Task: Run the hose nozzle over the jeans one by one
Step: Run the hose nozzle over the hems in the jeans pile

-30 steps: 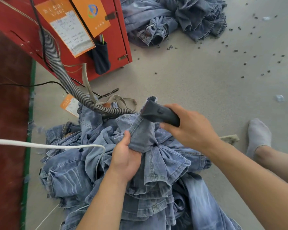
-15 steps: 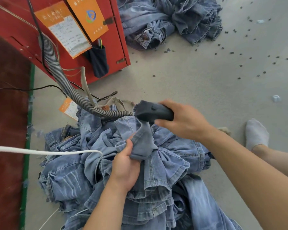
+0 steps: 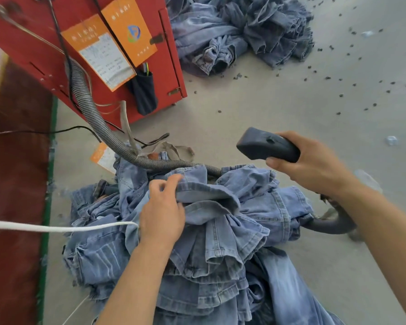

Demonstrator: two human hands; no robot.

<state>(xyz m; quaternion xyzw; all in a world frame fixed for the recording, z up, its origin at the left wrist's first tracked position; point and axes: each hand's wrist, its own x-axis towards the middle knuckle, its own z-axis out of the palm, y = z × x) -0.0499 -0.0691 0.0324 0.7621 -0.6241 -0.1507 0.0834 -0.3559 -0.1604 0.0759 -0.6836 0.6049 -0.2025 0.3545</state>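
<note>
Jeans point(image 3: 220, 231): heaped pile on grey floor point(image 3: 256, 109), ribbed hose point(image 3: 92, 113) lying across its far edge. Left hand point(image 3: 162, 216) pinches a denim fold atop the pile; right hand point(image 3: 314, 165) grips dark nozzle point(image 3: 265, 145), held above the pile, clear of the denim.

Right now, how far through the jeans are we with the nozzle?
Possibly done: a separate heap of jeans lies by the red cabinet, though nothing shows it was treated. In hand: the right hand grips the nozzle, lifted off the cloth, while the left hand pinches a fold atop the near pile. Left: that pile, many layers deep.
</note>
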